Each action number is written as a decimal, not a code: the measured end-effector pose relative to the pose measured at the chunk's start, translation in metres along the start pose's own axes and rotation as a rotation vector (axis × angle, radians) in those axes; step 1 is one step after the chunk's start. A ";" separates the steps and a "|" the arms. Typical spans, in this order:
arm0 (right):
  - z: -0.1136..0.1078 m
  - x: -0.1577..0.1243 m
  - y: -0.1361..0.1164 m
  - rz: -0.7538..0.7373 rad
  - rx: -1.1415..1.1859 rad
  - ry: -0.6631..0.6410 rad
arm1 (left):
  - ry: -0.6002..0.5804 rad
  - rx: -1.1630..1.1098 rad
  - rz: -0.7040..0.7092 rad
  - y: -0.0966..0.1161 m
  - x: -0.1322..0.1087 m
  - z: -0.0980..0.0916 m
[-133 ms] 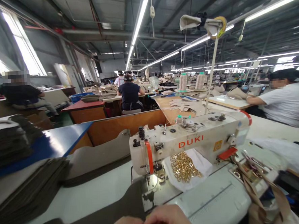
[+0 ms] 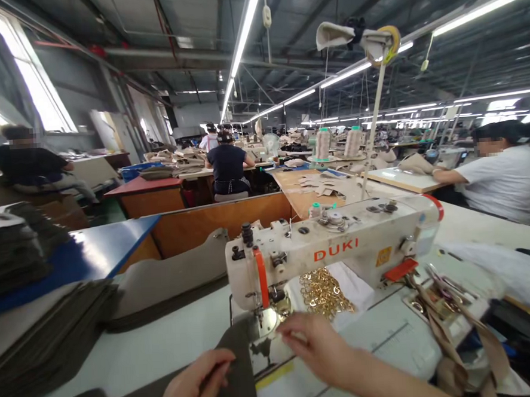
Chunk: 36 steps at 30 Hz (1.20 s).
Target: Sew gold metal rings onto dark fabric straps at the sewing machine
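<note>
My left hand [image 2: 193, 387] rests on a dark olive fabric piece [image 2: 169, 390] that lies on the white table, its fingers curled with the tips pressing on the cloth near its right edge. My right hand [image 2: 312, 339] reaches forward toward the needle plate of the white DUKI sewing machine [image 2: 335, 248], fingers pinched together; what they hold is too small to make out. A heap of gold metal rings [image 2: 322, 292] lies on a white cloth just behind the right hand, under the machine's arm.
Stacks of dark fabric pieces [image 2: 40, 332] lie at left beside a blue table [image 2: 106, 247]. Tan straps and small tools [image 2: 451, 307] sit at right. Thread cones [image 2: 337, 143] stand behind. Other people sit at tables at left, centre back and right.
My hands, which were pinched together at the bottom edge, have parted: the right moved up toward the needle, the left stays on the fabric. The view dipped slightly.
</note>
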State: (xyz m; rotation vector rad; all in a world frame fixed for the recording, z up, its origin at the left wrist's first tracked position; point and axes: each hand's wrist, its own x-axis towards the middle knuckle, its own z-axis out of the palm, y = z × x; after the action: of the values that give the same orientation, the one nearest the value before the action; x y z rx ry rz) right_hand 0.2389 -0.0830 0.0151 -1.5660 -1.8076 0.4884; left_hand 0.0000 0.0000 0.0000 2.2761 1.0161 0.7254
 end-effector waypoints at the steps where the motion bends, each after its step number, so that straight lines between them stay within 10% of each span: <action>1: -0.012 0.009 0.008 0.045 -0.209 0.011 | 0.029 0.000 -0.062 -0.005 0.004 0.002; 17: -0.023 0.054 0.058 0.139 -0.738 -0.219 | 0.071 0.002 -0.177 -0.018 0.009 0.020; 36: -0.022 0.025 0.063 0.212 0.146 0.265 | 0.099 -0.013 -0.166 -0.012 0.006 0.017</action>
State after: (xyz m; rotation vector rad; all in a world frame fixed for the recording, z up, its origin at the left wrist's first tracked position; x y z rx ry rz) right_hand 0.2984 -0.0498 -0.0059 -1.6431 -1.3860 0.4742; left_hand 0.0085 0.0077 -0.0182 2.1324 1.2264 0.7778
